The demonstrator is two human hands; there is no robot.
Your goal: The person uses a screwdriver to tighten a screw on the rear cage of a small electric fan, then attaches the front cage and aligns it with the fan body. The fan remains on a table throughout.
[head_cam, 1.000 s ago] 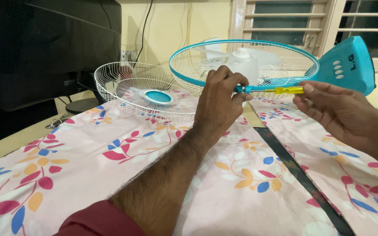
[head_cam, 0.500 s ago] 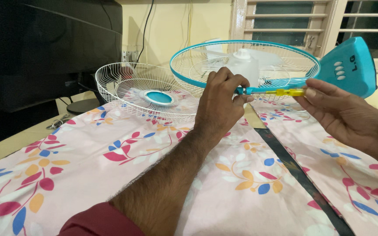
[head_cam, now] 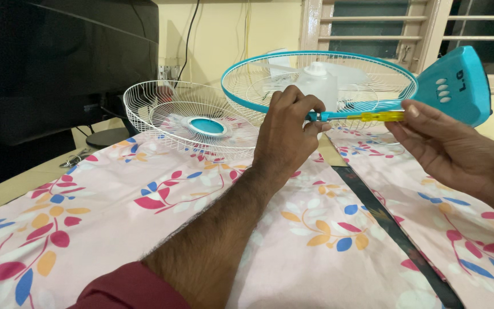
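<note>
Left hand pinches the fan guard rim; right hand grips the screwdriver.

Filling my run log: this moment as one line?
left hand: pinches teal fan guard rim | right hand: holds yellow-handled screwdriver at rim

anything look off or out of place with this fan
Yes: the white front grille is off, lying dish-up on the floral cloth beside the fan, which lies on its back. Left hand pinches the rim; right hand holds a yellow screwdriver.
</note>
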